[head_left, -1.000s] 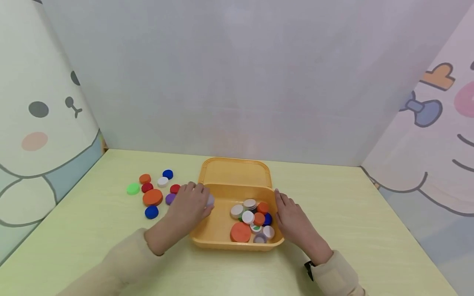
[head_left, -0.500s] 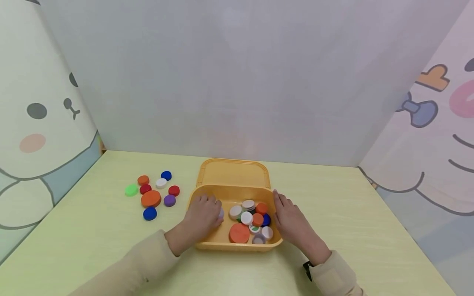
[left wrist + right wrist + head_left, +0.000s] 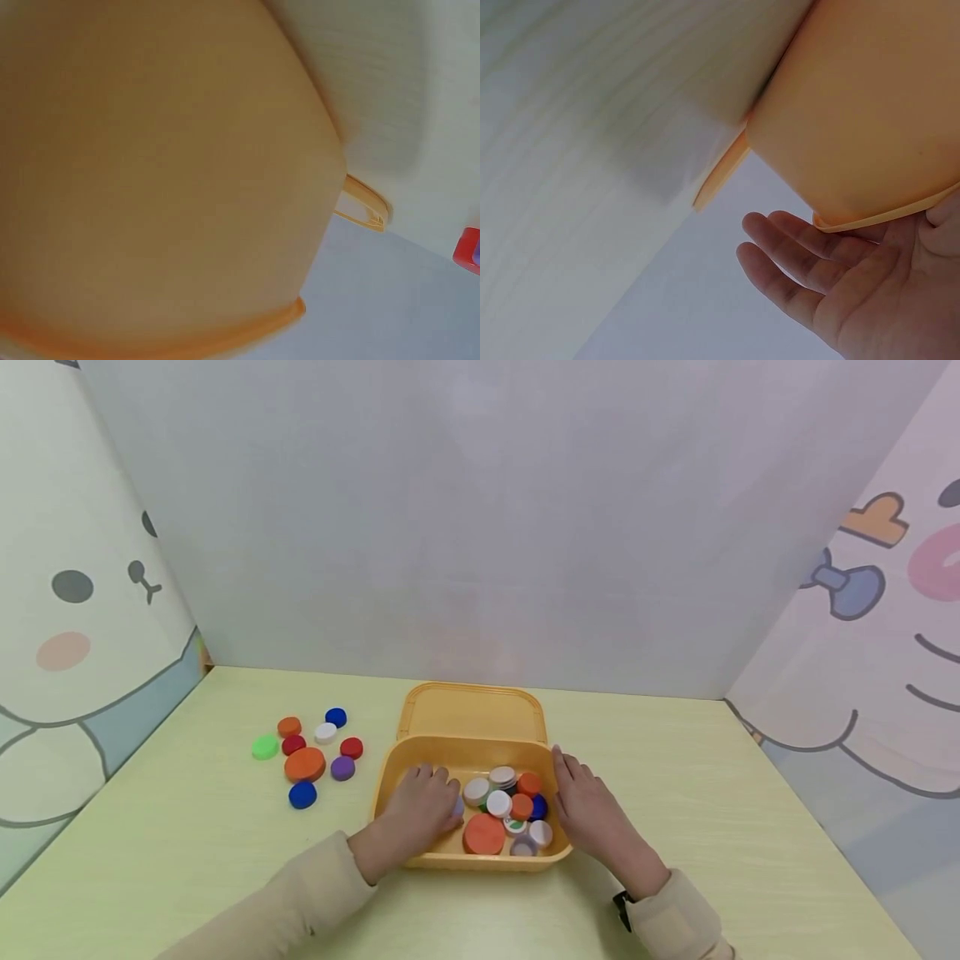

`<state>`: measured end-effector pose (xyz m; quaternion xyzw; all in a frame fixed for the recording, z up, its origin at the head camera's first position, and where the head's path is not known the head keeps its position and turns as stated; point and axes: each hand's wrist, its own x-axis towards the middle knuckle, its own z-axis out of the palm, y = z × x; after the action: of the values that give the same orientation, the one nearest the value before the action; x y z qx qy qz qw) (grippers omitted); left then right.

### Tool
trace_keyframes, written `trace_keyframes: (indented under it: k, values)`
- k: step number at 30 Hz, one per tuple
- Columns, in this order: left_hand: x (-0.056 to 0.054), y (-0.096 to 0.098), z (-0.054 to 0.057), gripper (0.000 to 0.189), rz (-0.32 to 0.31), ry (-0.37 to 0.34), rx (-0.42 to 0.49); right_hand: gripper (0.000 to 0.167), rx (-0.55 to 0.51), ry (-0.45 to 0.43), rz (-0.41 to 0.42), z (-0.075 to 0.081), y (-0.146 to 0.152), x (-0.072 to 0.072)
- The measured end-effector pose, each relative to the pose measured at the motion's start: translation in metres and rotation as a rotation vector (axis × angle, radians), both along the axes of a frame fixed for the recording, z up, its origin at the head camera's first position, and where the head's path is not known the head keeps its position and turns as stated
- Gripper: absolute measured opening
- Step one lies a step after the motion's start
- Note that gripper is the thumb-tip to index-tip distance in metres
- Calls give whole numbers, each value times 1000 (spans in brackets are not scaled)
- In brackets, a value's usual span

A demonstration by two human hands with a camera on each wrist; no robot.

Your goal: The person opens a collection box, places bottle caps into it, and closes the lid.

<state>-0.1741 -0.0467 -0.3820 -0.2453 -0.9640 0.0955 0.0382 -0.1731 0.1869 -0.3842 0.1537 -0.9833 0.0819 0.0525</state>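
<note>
A pale lilac round plastic cap [image 3: 457, 811] is inside a yellow-orange rectangular plastic box [image 3: 427, 750], left of its middle. The left hand [image 3: 420, 802] reaches in over the left side; its fingers are curled and pinch the cap, though how firmly cannot be told, and the left-wrist view shows the box wall but not the fingers. The step in hand is judged to be setting this cap down; the next move would call for parting the fingers low over the box floor.

The right hand [image 3: 596, 806], fingers extended, slightly spread and grasping nothing, touches the right rim, apparently as a brace. A large orange-red round plastic cap [image 3: 483, 834] and smaller white, orange and blue caps crowd the right half, just beside the left hand; sideways room there is tight, and straight up seems freest. The box's front edge passes near the left wrist.

A yellow-orange plastic lid [image 3: 474, 714] lies behind the box. Nine loose caps, among them a light green round plastic cap [image 3: 265, 747], lie leftward on the pale wood-grained desk [image 3: 675, 768], whose rear edge meets a grey backdrop [image 3: 480, 527].
</note>
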Motion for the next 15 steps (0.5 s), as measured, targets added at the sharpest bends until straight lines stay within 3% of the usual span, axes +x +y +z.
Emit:
trace_keyframes:
  k: [8,15]
  values:
    - [0,0,0,43,-3,21,-23,58,2,4,6,0,0,1]
    - [3,-4,8,39,4,34,-21,57,5,13,9,1,0,1]
